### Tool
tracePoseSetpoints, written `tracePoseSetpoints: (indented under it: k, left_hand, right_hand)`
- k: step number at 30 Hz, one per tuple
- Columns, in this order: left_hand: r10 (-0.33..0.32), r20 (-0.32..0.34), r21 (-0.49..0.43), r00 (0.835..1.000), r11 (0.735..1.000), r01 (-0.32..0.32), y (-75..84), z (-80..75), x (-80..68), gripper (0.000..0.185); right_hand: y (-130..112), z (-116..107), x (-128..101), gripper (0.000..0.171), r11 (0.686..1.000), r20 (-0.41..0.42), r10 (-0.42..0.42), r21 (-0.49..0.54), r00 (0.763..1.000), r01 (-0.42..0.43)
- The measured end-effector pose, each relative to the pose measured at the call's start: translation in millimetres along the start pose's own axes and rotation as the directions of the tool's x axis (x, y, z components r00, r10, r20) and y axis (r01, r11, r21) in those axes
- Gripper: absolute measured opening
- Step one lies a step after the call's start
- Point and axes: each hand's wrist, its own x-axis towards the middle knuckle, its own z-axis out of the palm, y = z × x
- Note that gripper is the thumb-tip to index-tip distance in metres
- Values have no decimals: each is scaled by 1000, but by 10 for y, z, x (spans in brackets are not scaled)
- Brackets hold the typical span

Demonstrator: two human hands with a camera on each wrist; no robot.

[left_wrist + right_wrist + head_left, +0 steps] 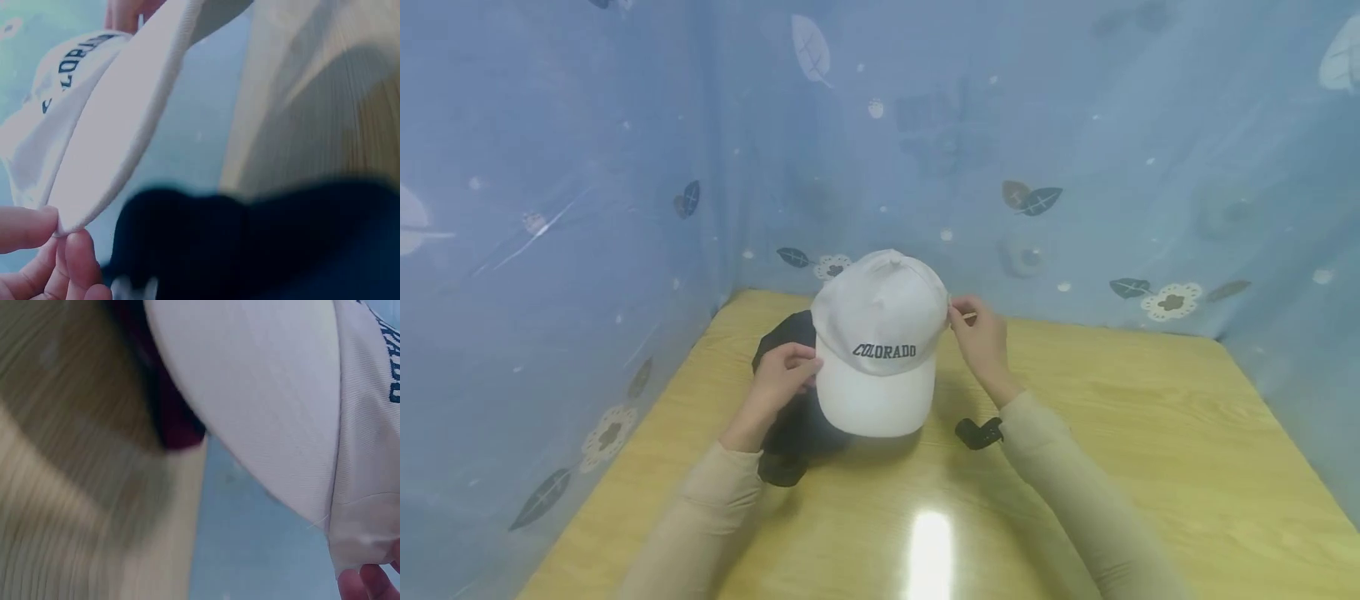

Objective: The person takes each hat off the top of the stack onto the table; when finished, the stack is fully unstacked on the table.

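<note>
A light wooden table stands in a corner hung with blue sheeting printed with leaves and flowers, and a person in beige sleeves reaches over it from the near side. Held up above the table's far middle is a white baseball cap, brim toward the viewer, with "COLORADO" stitched in dark capitals across its front; a black cloth lies on the table beneath and left of it. The left hand pinches the cap's left edge and the right hand pinches its right side.
</note>
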Motion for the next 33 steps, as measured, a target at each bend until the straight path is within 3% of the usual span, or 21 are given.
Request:
tracePoseSetpoints:
  k: [4, 9, 12, 18, 25, 33]
  left_hand:
    - [13, 20, -26, 1000, 1000, -12, 177, 358, 47, 21]
    - [55, 91, -84, 994, 995, -47, 369, 785, 107, 21]
    - [78, 124, -89, 989, 994, -67, 421, 1001, 135, 21]
    - [85, 178, -95, 980, 993, -69, 359, 1418, 146, 21]
    - [20, 235, -106, 972, 994, 5, 315, 1888, 153, 25]
    - [-37, 233, -57, 972, 997, 52, 175, 2307, 219, 19]
  right_hand:
    - [177, -372, -22, 18, 998, -29, -3, -69, 1000, 1]
    - [379, -816, -78, 21, 985, -81, 15, -168, 997, -28]
    - [469, -1008, -112, 22, 976, -105, 18, -216, 994, -40]
    - [669, -1240, -161, 22, 956, -119, 15, -289, 993, -49]
    - [897, -1475, -213, 25, 940, -124, 62, -326, 990, -99]
    - [1140, -1590, -294, 32, 924, -110, 147, -340, 983, -176]
